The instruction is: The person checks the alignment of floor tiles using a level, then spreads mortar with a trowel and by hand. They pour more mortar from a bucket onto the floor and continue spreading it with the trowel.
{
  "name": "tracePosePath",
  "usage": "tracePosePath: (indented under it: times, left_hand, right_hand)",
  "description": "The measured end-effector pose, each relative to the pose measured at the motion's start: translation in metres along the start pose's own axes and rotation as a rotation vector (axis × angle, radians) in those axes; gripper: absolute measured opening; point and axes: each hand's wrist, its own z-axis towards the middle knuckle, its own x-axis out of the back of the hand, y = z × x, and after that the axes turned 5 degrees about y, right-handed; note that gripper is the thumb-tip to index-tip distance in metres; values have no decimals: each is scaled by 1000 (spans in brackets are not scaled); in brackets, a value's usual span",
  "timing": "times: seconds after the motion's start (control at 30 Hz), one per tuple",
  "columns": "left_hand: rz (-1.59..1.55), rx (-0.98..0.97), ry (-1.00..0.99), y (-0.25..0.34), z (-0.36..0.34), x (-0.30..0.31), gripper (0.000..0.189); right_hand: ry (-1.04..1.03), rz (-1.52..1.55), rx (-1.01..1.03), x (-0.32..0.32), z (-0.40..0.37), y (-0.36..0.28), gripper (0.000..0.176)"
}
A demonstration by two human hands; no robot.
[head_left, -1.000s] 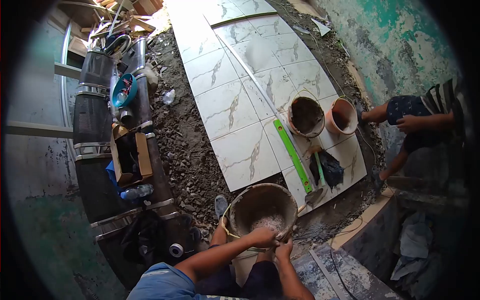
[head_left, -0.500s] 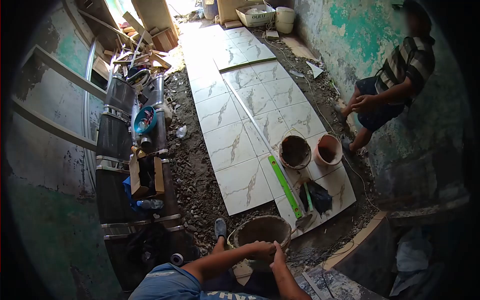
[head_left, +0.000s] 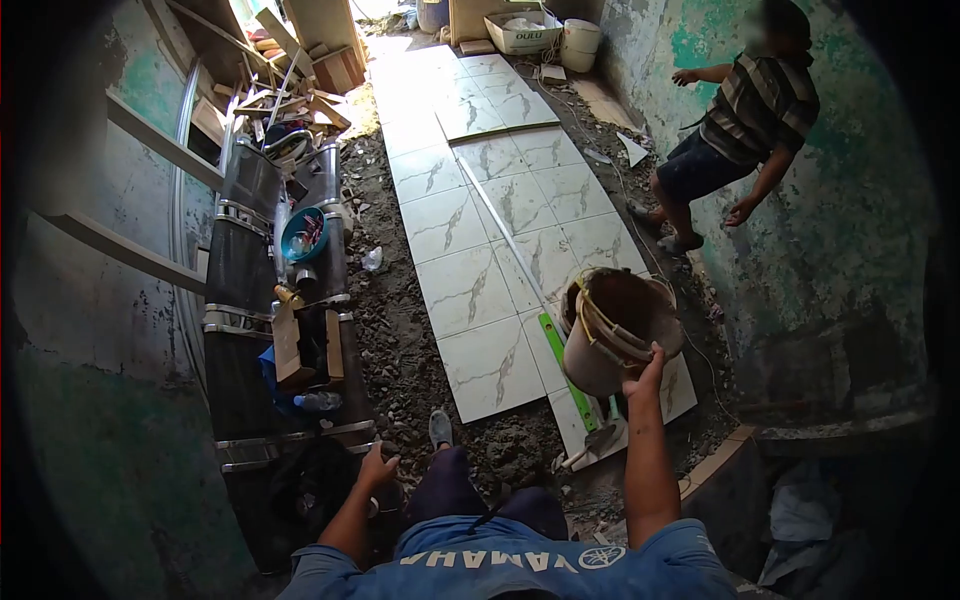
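My right hand [head_left: 645,372] stretches forward and grips the rim side of a mud-stained bucket [head_left: 592,362], tilted above the tiles. Its yellowish handle hangs across its side. Behind it, other buckets are mostly hidden, so where one ends and another begins is hard to see. Just below the bucket lie a green spirit level [head_left: 566,368] and a trowel [head_left: 600,437] on the tile. My left hand [head_left: 375,468] is low at the left, beside my knee and the edge of the black bench [head_left: 245,395]. Its fingers look loosely apart, holding nothing.
White marbled floor tiles [head_left: 455,290] run toward the bright doorway, with a long straightedge [head_left: 500,225] on them. Rubble [head_left: 395,330] borders the tiles. A person in a striped shirt [head_left: 755,105] is by the right wall. The bench carries a teal basin [head_left: 304,234] and a cardboard box [head_left: 290,345].
The bucket that both hands held near my body has moved forward and right, now in my right hand alone. My left hand has swung left. The other person has stepped farther back and turned.
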Motion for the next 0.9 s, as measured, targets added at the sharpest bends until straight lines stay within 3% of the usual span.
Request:
tracePosePath:
  times: [0.03,0.1,0.23,0.3,0.5,0.9]
  left_hand:
    - [-16,100,-44,-23,4,16,77]
    - [-10,219,61,-92,11,27,75]
    - [-153,393,151,-144,8,63,65]
    - [-198,347,231,-150,10,76,61]
    - [-420,405,185,-144,8,84,60]
    - [-444,482,166,-150,-17,90,59]
  right_hand:
    - [10,-16,26,-30,-6,-17,48]
    - [24,-22,57,-77,3,-42,45]
    - [-61,21,138,-161,21,-79,35]
    - [-71,35,174,-202,25,-91,34]
    - [-81,52,248,-269,64,-101,32]
    - [-26,35,247,-329,78,-56,36]
